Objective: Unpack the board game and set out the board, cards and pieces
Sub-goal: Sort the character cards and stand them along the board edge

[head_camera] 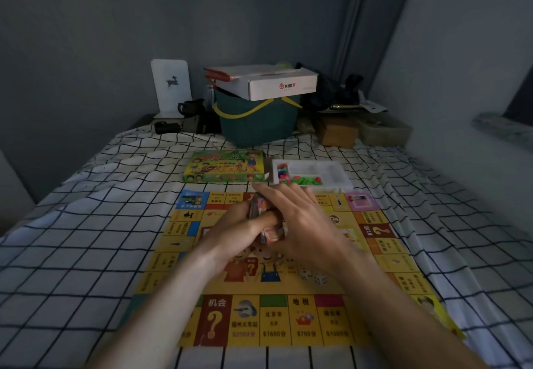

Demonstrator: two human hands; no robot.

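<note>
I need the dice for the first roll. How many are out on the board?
2, both on the board right of its middle: one die just under the right hand's wrist, the other die beside it. Hands may hide more.

A smooth, printed paper game board lies on creased checked cloth bedding. Far right, a white plastic tray holds glossy plastic pieces.

Bedding: checked sheet, white with black grid.
Far end: green basket, yellow handle; white carton resting on top.
Left rear: white panel; dark jug.
Right rear: brown box.
</note>
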